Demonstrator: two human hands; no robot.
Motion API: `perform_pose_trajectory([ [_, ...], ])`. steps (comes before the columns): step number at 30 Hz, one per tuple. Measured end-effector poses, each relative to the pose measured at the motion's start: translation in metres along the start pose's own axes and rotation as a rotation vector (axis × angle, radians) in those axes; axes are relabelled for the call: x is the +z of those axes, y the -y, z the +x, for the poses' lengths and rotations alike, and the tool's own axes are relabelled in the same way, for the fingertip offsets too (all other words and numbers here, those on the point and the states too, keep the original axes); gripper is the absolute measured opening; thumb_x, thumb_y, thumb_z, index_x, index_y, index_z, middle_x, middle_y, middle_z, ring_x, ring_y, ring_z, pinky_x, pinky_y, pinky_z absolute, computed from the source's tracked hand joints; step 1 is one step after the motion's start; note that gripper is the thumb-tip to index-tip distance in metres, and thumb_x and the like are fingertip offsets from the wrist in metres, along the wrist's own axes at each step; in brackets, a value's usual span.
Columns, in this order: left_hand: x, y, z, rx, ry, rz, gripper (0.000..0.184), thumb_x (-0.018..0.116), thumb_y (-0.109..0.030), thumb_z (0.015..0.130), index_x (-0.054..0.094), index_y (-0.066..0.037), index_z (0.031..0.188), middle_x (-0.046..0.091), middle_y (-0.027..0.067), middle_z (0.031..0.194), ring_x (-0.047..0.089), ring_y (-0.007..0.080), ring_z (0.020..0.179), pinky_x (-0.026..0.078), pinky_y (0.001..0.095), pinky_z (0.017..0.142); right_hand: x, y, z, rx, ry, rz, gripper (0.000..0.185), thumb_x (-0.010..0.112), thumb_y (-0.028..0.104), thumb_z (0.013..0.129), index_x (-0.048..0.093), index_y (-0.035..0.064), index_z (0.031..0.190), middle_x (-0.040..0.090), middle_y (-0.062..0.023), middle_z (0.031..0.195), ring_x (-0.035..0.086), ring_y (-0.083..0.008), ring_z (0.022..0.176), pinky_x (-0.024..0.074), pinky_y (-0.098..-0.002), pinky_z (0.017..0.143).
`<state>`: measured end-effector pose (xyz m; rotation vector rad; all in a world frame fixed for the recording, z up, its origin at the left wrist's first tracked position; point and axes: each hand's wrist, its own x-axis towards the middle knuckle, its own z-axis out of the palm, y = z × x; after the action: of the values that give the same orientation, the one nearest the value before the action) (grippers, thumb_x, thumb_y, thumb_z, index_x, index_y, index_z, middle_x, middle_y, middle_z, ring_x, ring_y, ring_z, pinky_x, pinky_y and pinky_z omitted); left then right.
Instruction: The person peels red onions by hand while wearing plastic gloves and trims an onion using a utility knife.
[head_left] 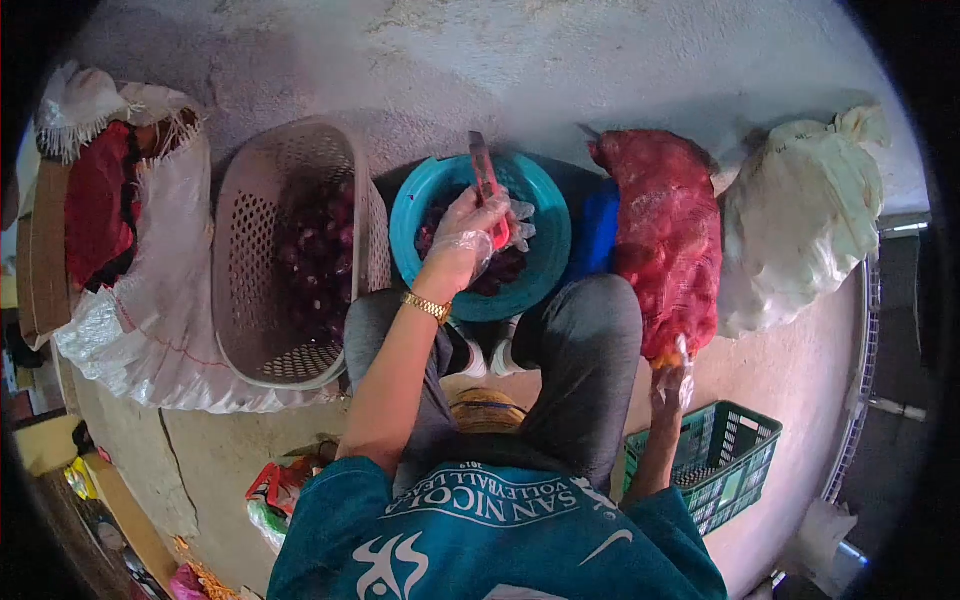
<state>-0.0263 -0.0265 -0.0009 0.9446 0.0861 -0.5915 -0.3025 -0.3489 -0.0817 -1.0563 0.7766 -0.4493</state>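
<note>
My left hand (pixel 462 240), in a clear plastic glove with a gold watch at the wrist, is closed on red-handled scissors (pixel 486 180) above a round teal basin (pixel 552 205). Dark purplish-red pieces, apparently onions (pixel 500 278), lie in the basin. Some crumpled clear plastic (pixel 522 225) shows beside the tool. Over on the right, my right hand (pixel 676 385), also in clear plastic, touches the near end of a full red mesh sack (pixel 668 235). Its fingers are mostly hidden against the sack, where something orange-yellow shows.
Left of the basin stands a pale perforated basket (pixel 240 240) holding red onions (pixel 318 250). White woven sacking (pixel 150 350) lies farther left, and a filled white sack (pixel 800 225) leans on the right. A green crate (pixel 735 480) sits behind my right arm. A wall rises ahead.
</note>
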Motion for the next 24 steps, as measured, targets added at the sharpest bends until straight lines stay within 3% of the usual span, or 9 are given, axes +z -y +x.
perform_pose_trajectory([
  [2, 0.003, -0.001, -0.002, -0.023, -0.007, -0.005, 0.027, 0.064, -0.018, 0.098, 0.054, -0.004, 0.118, 0.063, 0.0065, 0.093, 0.065, 0.0174, 0.081, 0.054, 0.0318, 0.076, -0.024, 0.000, -0.005, -0.005, 0.026, -0.015, 0.039, 0.059, 0.025, 0.099, 0.053, 0.0070, 0.134, 0.064, -0.0116, 0.110, 0.066, -0.0213, 0.088, 0.0560, -0.0361, 0.067],
  [4, 0.001, -0.002, 0.000, -0.012, -0.003, -0.002, 0.027, 0.064, -0.017, 0.098, 0.054, -0.004, 0.119, 0.064, 0.0071, 0.094, 0.065, 0.0179, 0.080, 0.055, 0.0323, 0.075, -0.024, 0.011, -0.014, -0.407, -0.036, -0.850, 0.054, 0.058, 0.031, 0.100, 0.044, 0.0041, 0.144, 0.062, -0.0114, 0.109, 0.065, -0.0219, 0.080, 0.0549, -0.0362, 0.059],
  [6, -0.013, 0.010, 0.011, 0.005, 0.019, 0.019, 0.027, 0.064, -0.017, 0.098, 0.054, -0.004, 0.119, 0.065, 0.0073, 0.094, 0.066, 0.0182, 0.080, 0.055, 0.0321, 0.076, -0.028, 0.017, -0.011, -0.042, -0.194, -0.082, 0.057, 0.054, 0.029, 0.102, 0.037, 0.0025, 0.149, 0.059, -0.0114, 0.110, 0.063, -0.0214, 0.085, 0.0551, -0.0365, 0.065],
  [10, -0.006, 0.002, 0.002, -0.005, 0.012, 0.027, 0.026, 0.063, -0.016, 0.098, 0.055, -0.003, 0.119, 0.064, 0.0066, 0.093, 0.065, 0.0183, 0.081, 0.055, 0.0321, 0.077, -0.046, 0.029, -0.010, -0.434, -0.065, -1.249, 0.050, 0.051, 0.008, 0.095, 0.049, 0.0041, 0.144, 0.057, -0.0204, 0.135, 0.057, -0.0321, 0.120, 0.0473, -0.0422, 0.102],
  [12, -0.004, 0.002, 0.002, 0.007, 0.020, 0.013, 0.026, 0.063, -0.016, 0.098, 0.055, -0.003, 0.118, 0.064, 0.0065, 0.093, 0.065, 0.0182, 0.081, 0.055, 0.0322, 0.077, -0.063, 0.016, 0.008, -0.229, 0.161, 0.347, 0.041, 0.052, 0.011, 0.095, 0.055, -0.0046, 0.132, 0.059, -0.0218, 0.131, 0.057, -0.0327, 0.121, 0.0463, -0.0423, 0.103],
  [14, -0.012, 0.009, 0.009, 0.025, 0.021, 0.024, 0.026, 0.063, -0.016, 0.098, 0.055, -0.002, 0.119, 0.063, 0.0061, 0.092, 0.065, 0.0179, 0.080, 0.055, 0.0323, 0.077, -0.056, 0.007, 0.008, -0.383, 0.269, 0.330, 0.041, 0.055, 0.021, 0.096, 0.056, -0.0077, 0.126, 0.060, -0.0199, 0.128, 0.057, -0.0316, 0.120, 0.0488, -0.0402, 0.100],
  [17, -0.005, 0.006, 0.005, 0.027, -0.005, 0.011, 0.027, 0.063, -0.017, 0.098, 0.055, -0.002, 0.118, 0.062, 0.0059, 0.092, 0.064, 0.0178, 0.079, 0.054, 0.0322, 0.076, -0.057, 0.006, 0.017, -0.217, -0.046, -0.802, 0.028, 0.059, 0.022, 0.095, 0.064, 0.0021, 0.115, 0.070, -0.0168, 0.105, 0.065, -0.0326, 0.103, 0.0499, -0.0413, 0.087],
  [18, -0.004, 0.005, 0.004, 0.031, -0.009, 0.012, 0.027, 0.063, -0.017, 0.098, 0.055, -0.002, 0.118, 0.062, 0.0059, 0.092, 0.064, 0.0178, 0.079, 0.054, 0.0322, 0.076, -0.044, -0.017, 0.015, -0.563, -0.336, -1.264, 0.034, 0.064, 0.031, 0.093, 0.065, 0.0006, 0.108, 0.069, -0.0154, 0.092, 0.066, -0.0326, 0.092, 0.0479, -0.0435, 0.076],
  [24, -0.003, 0.003, 0.003, 0.019, -0.011, 0.030, 0.026, 0.063, -0.019, 0.099, 0.054, -0.003, 0.116, 0.062, 0.0055, 0.092, 0.064, 0.0172, 0.080, 0.054, 0.0319, 0.075, 0.004, 0.005, 0.038, -0.155, -0.007, -1.057, 0.048, 0.063, 0.043, 0.095, 0.063, -0.0029, 0.107, 0.068, -0.0157, 0.093, 0.063, -0.0320, 0.086, 0.0468, -0.0428, 0.080],
])
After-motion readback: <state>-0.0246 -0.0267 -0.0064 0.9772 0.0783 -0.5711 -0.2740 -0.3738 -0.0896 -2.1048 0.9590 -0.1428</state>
